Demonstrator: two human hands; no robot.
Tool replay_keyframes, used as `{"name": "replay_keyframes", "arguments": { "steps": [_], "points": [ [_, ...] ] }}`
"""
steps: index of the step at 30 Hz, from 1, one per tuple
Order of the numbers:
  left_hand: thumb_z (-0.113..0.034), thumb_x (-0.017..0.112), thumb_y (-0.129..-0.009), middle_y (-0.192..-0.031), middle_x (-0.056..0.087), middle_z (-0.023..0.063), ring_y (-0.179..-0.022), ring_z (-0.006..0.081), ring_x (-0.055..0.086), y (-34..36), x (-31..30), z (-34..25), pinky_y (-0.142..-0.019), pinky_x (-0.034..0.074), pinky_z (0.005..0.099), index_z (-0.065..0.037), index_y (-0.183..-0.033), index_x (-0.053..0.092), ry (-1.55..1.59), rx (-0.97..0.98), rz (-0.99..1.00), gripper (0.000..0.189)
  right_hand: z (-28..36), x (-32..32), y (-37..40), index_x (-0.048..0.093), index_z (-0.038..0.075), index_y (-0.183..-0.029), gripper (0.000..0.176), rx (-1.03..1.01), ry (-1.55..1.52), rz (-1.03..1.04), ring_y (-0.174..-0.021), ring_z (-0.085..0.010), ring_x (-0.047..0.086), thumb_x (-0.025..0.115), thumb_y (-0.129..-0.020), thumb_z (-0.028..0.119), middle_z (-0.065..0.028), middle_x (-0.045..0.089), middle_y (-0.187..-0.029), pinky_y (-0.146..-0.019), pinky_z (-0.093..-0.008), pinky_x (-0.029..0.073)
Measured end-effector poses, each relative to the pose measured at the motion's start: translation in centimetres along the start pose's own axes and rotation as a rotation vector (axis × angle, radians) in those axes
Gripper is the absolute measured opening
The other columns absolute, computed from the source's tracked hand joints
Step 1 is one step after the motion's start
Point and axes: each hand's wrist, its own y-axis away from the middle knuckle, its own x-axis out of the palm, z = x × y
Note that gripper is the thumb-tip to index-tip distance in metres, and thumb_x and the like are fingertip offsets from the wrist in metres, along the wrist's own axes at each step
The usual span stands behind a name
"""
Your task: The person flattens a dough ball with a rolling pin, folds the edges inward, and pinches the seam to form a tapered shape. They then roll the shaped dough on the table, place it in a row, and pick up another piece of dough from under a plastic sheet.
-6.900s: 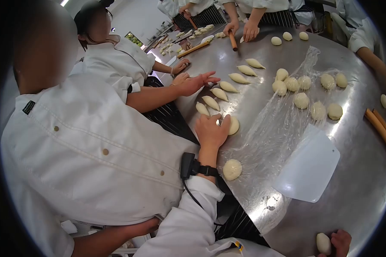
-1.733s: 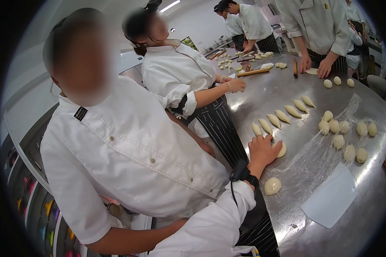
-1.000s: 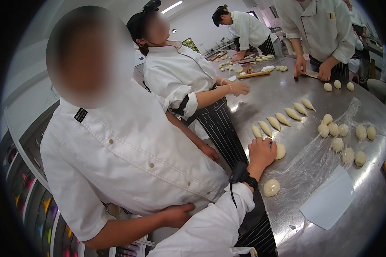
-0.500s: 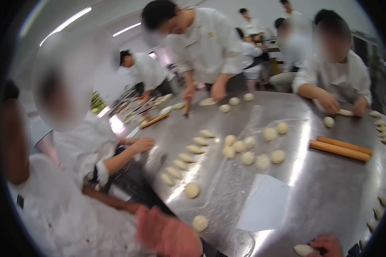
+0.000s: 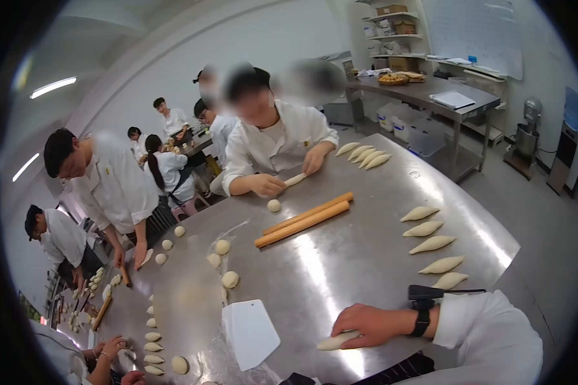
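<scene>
My right hand [image 5: 370, 323], coming in from the right with a dark wristband, is closed over a spindle-shaped piece of dough [image 5: 338, 341]. The dough lies low over the steel table [image 5: 315, 276], its pale tapered end sticking out to the left of my fingers. Beyond my wrist runs a row of similar shaped dough pieces [image 5: 432, 244], pointed at both ends. Left of my hand a white plastic scraper [image 5: 251, 335] rests flat on the table. My left hand is out of sight.
Two wooden rolling pins [image 5: 305, 222] lie across the table. A co-worker [image 5: 279, 144] opposite handles a dough strip [image 5: 295, 180]. Round dough balls [image 5: 230, 279] sit left of centre. Another person's hand [image 5: 112, 346] is at lower left, with part of a hand [image 5: 133, 378] below it.
The view has swung to the right and sharpened, showing more of my right arm. My right hand stays on its dough piece. A blurred hand at lower left has mostly gone from view.
</scene>
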Motion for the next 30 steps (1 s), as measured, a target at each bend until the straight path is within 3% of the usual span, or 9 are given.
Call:
{"name": "replay_keyframes", "arguments": {
  "steps": [1,4,7,12,16,18,21,23,30],
  "points": [
    [-0.092,0.04,-0.072,-0.145,0.03,0.0423,-0.138,0.0448,0.036,-0.5,1.0,-0.5,-0.114,0.029,0.05,0.018,-0.146,0.015,0.188,-0.155,-0.122,0.135,0.1,-0.2,0.1,0.065,0.007,-0.105,0.029,0.032,0.015,-0.007,-0.099,-0.0293,0.061,0.07,-0.085,0.028,-0.0092,0.066,-0.101,-0.088,-0.0399,0.048],
    [-0.054,0.044,-0.099,-0.157,0.028,0.0194,-0.146,0.0278,0.028,-0.8,3.9,-6.0,-0.12,0.022,0.0438,-0.003,-0.151,0.029,-0.627,0.556,-0.079,0.074,0.4,0.2,0.4,0.063,0.007,-0.108,0.033,0.02,0.006,0.031,-0.103,-0.0297,0.059,0.07,-0.085,0.028,-0.0099,0.065,-0.105,-0.091,-0.0407,0.045],
    [-0.057,0.031,-0.099,-0.158,0.029,0.0143,-0.147,0.0294,0.024,4.1,8.6,-8.3,-0.123,0.018,0.0442,-0.002,-0.151,0.029,-1.032,1.286,-0.13,0.075,0.0,0.3,0.1,0.061,0.008,-0.111,0.036,0.023,0.056,0.044,-0.106,-0.0301,0.058,0.07,-0.084,0.03,-0.0099,0.064,-0.107,-0.093,-0.0419,0.044],
    [-0.046,0.056,-0.094,-0.148,0.045,0.0171,-0.136,0.0332,0.044,8.9,16.1,-6.9,-0.089,0.054,0.0397,-0.001,-0.144,0.043,-1.559,1.439,-0.057,0.068,0.6,-0.1,0.0,0.061,0.008,-0.11,0.036,0.008,0.07,0.062,-0.107,-0.0301,0.057,0.071,-0.082,0.029,-0.0102,0.063,-0.109,-0.093,-0.0409,0.043],
    [-0.049,0.047,-0.097,-0.153,0.035,0.0229,-0.141,0.0364,0.036,10.7,14.6,-7.6,-0.118,0.028,0.0424,0.001,-0.145,0.039,-1.87,1.197,-0.121,0.069,1.1,-0.7,-0.2,0.064,0.007,-0.103,0.035,-0.029,0.099,0.015,-0.096,-0.0326,0.06,0.076,-0.077,0.026,-0.0118,0.065,-0.099,-0.086,-0.0418,0.046],
    [-0.046,0.054,-0.094,-0.142,0.049,0.023,-0.133,0.0361,0.046,15.8,10.7,-9.7,-0.114,0.031,0.0505,0.002,-0.136,0.049,-2.244,1.054,-0.853,0.065,1.7,-0.7,-0.5,0.064,0.007,-0.101,0.037,-0.048,0.092,-0.029,-0.091,-0.0346,0.059,0.08,-0.07,0.021,-0.0122,0.065,-0.096,-0.084,-0.0423,0.045],
    [-0.046,0.071,-0.081,-0.137,0.052,0.0202,-0.136,0.0404,0.04,16.4,6.5,-10.1,-0.114,0.026,0.0548,-0.005,-0.129,0.057,-3.165,-0.272,-1.307,0.065,0.9,-0.1,0.9,0.059,0.005,-0.106,0.045,0.05,0.061,0.017,-0.101,-0.0345,0.055,0.08,-0.066,0.011,-0.0153,0.059,-0.109,-0.091,-0.0426,0.043],
    [-0.059,0.061,-0.083,-0.148,0.038,0.0233,-0.144,0.0406,0.025,18.0,4.8,-9.7,-0.118,0.013,0.0553,-0.006,-0.139,0.049,-2.957,-0.645,-1.521,0.077,0.9,-0.4,0.7,0.058,0.004,-0.109,0.048,0.049,0.038,0.063,-0.103,-0.0346,0.054,0.078,-0.066,0.008,-0.0165,0.057,-0.112,-0.093,-0.0428,0.043],
    [-0.053,0.056,-0.088,-0.153,0.031,0.0236,-0.146,0.0403,0.02,20.0,3.4,-9.3,-0.119,0.011,0.0537,-0.005,-0.144,0.042,-2.735,-0.847,-1.708,0.075,2.7,-1.3,-0.4,0.056,0.0,-0.118,0.042,0.136,0.125,0.176,-0.108,-0.0398,0.053,0.073,-0.081,0.011,-0.0209,0.057,-0.118,-0.096,-0.0445,0.042]
  ]
}}
